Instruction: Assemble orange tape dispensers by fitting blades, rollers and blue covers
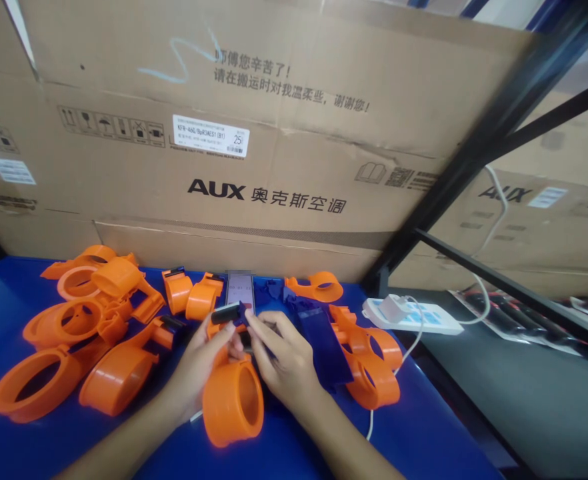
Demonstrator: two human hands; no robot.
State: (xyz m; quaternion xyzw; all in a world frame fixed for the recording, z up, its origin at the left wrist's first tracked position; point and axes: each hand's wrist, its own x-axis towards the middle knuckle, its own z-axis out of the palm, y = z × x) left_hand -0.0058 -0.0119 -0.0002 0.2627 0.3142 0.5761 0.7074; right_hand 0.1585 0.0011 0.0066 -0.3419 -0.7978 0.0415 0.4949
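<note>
Both hands met over an orange ring-shaped part (233, 400) that lay on the blue table (424, 440) just below and between them. The left hand (201, 367) pinched a small black roller (227, 313) at its top; the right hand (284, 360) curled its fingers against the same spot.

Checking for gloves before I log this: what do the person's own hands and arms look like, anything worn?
Both are bare: the left hand and right hand show no gloves, rings or watch, and both forearms are uncovered down to the frame edge, with no sleeve in view.
</note>
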